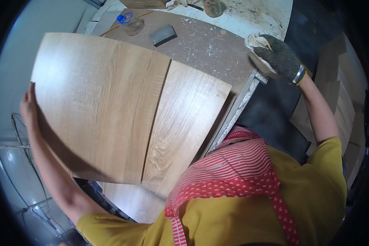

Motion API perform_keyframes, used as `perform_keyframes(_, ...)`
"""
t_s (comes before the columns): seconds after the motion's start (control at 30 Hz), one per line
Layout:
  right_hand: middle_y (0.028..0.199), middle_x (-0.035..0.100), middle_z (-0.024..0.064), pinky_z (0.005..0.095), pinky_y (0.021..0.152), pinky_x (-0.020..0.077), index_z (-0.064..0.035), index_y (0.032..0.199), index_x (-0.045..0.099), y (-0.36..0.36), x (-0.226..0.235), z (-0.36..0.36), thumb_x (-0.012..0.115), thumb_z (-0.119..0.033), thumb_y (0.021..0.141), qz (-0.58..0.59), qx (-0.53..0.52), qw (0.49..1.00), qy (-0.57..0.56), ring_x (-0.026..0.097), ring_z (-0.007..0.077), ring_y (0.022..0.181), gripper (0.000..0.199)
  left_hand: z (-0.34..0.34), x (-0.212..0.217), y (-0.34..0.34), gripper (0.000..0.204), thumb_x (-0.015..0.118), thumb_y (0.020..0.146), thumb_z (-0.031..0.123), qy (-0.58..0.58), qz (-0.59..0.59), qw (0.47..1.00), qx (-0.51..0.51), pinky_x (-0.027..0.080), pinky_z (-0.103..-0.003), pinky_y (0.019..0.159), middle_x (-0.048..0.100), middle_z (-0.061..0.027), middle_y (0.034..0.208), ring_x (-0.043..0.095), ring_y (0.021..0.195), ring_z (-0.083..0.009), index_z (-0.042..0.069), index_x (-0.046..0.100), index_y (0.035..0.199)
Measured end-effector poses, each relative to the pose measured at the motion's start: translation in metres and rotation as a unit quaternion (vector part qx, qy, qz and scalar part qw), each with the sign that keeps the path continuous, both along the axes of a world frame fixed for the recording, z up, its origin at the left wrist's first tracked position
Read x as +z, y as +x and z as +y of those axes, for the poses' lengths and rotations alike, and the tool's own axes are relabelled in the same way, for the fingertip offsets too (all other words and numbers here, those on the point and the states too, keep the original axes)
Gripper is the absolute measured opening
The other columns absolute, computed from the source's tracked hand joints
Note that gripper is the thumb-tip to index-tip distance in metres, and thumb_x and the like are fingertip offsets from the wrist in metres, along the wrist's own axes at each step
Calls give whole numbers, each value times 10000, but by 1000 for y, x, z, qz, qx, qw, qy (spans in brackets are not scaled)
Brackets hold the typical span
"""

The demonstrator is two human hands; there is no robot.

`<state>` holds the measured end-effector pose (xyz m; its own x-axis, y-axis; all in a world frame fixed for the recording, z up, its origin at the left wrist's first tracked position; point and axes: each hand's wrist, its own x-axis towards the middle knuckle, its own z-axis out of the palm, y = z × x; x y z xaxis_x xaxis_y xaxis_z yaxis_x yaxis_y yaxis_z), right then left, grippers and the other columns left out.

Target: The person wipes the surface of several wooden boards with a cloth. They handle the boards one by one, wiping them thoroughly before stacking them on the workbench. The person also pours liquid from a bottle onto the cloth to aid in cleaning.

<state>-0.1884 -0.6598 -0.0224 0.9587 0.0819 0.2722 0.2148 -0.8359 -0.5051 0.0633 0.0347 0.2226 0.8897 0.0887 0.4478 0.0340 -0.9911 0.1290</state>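
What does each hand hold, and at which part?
The left hand grips the large wood panel at its left edge. The gloved right hand holds a pale cloth, bunched.

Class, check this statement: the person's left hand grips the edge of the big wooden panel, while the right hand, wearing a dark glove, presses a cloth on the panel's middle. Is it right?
Not quite. In the head view the left hand does grip the wooden panel at its edge, but the gloved right hand holds the cloth at the corner of the brown worktop, clear of the panel.
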Motion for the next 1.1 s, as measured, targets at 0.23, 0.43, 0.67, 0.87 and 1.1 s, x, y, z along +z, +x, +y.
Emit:
perform_keyframes(0.23,1302,529,150,396,956,436,-111,1276,557,35,22,46,589,-183,870,-85,180,978,56,534,298,1138,414,-75,127,-168,368,500,942,304,70,-149,984,-69,439,-302,855,611,-98,1101,562,985,-192,48,523,1204)
perform_keyframes(0.43,1057,650,144,386,839,473,-83,1167,599,47,98,137,582,-251,886,-115,232,957,132,616,311,953,328,-279,83,-367,296,646,845,154,-36,66,981,-180,433,-284,697,584,-99,879,497,787,-156,44,457,1046)
perform_keyframes(0.67,1131,626,140,390,856,472,-105,1177,613,79,41,112,558,-214,890,-265,264,920,-117,588,290,1027,313,-332,-27,-412,607,587,736,19,125,169,907,-364,493,-433,892,515,-311,1232,574,1088,-405,-77,389,1302)
perform_keyframes(0.87,1136,624,174,401,899,461,-68,1146,630,88,27,50,529,-216,911,-233,183,935,-194,595,311,1009,296,-329,-145,-396,519,496,827,125,173,124,915,-343,447,-421,926,439,-246,1356,500,1186,-375,20,424,1330)
perform_keyframes(1.1,1144,601,124,397,890,468,-149,1229,579,95,36,-15,666,-199,803,-330,127,892,-282,563,267,1074,438,-330,-187,-362,561,615,814,211,36,213,920,-328,393,-449,984,428,-205,1383,436,1250,-371,48,443,1323)
